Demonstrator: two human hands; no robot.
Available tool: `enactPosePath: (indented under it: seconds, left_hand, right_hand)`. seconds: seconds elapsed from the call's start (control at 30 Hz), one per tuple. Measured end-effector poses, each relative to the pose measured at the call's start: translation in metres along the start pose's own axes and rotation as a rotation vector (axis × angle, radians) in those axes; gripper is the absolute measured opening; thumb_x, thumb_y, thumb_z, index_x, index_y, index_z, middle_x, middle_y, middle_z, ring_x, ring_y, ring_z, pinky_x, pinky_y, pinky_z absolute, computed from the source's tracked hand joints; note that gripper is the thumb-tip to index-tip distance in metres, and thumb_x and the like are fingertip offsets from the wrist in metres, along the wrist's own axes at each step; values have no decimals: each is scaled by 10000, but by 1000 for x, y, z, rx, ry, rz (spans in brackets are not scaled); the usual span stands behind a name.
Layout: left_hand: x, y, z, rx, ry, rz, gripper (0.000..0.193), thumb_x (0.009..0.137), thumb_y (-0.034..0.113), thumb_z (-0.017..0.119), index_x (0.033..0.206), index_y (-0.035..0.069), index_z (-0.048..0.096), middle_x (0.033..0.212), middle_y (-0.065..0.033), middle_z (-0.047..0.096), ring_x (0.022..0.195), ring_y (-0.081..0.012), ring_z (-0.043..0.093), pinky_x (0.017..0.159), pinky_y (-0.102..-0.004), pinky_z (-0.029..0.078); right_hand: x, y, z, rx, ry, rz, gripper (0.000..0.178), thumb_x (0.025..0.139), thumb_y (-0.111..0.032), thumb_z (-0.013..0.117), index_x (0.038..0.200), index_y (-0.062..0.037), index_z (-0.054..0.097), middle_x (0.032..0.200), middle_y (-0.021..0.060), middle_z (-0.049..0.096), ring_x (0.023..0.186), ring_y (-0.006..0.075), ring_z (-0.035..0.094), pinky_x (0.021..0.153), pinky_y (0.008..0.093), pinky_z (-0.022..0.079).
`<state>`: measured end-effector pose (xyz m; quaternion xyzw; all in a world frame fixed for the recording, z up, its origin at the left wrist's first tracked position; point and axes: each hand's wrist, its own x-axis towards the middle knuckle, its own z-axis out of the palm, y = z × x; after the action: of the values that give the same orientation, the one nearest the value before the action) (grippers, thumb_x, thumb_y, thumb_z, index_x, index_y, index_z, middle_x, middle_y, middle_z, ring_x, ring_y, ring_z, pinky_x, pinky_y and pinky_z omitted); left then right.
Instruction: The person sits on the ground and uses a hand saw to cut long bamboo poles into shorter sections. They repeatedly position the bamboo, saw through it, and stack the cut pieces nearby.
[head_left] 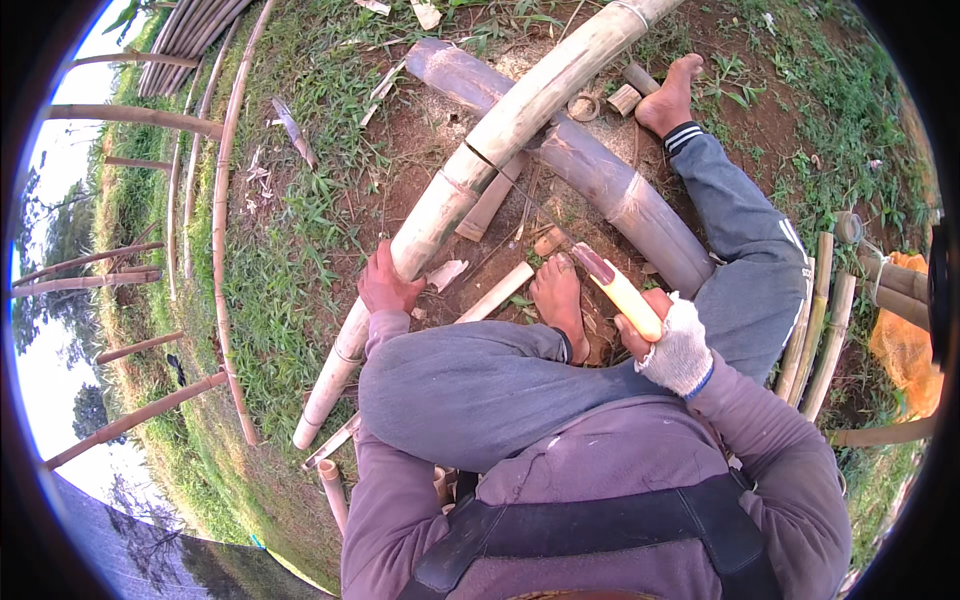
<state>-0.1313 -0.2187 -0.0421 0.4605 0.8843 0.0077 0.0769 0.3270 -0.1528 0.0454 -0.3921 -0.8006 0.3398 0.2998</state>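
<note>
A long pale bamboo pole (437, 212) slants from lower left to upper right. It rests across a thicker grey-brown bamboo log (640, 205) on the ground. My bare left hand (388, 281) grips the pale pole from its left side, below a dark narrow cut (482, 156). In a knitted fingerless glove, my right hand (662, 340) is closed around the yellow handle of a handsaw (630, 297). The thin saw blade reaches up and left from the handle toward the cut. Whether its tip sits inside the cut is hard to make out.
My bare feet (560, 300) are on the soil among bamboo offcuts (624, 99) and sawdust. A split bamboo strip (495, 292) lies by my knee. Upright bamboo pieces (818, 310) and an orange net sack (898, 345) are at right. A bamboo fence (222, 230) runs along the left.
</note>
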Motion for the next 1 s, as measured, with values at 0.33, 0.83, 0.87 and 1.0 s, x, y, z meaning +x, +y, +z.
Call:
enactPosePath:
  seconds: [0.33,0.83,0.87,1.0]
  left_hand:
    - [6,2,4,43,44,15,1065,643,318,994,1568,208,476,1440,-142,643,1322,-380,638,1099,-556,514]
    - [-8,2,0,-75,63,102,959,631,274,970,1488,178,549,1323,-136,683,1240,-388,662,1055,-554,513]
    - [-14,-1,-5,-75,50,98,959,628,278,969,1486,180,551,1317,-132,685,1235,-384,665,1048,-552,515]
    - [-55,-8,-21,-126,17,138,944,633,279,964,1478,175,557,1322,-122,689,1234,-374,667,1080,-531,486]
  right_hand:
    - [146,14,115,40,117,120,329,973,-357,782,948,-44,685,712,212,671,675,422,692,624,511,541]
    - [38,55,39,-261,-168,50,467,890,-348,843,1199,-37,682,963,198,696,803,412,685,731,508,547]
    - [38,50,34,-289,-258,48,605,848,-378,877,1280,-18,654,1092,227,691,895,426,688,794,513,552]
    - [55,33,39,-77,-282,0,944,831,-450,896,1534,32,489,1438,276,593,1272,405,635,1029,505,547]
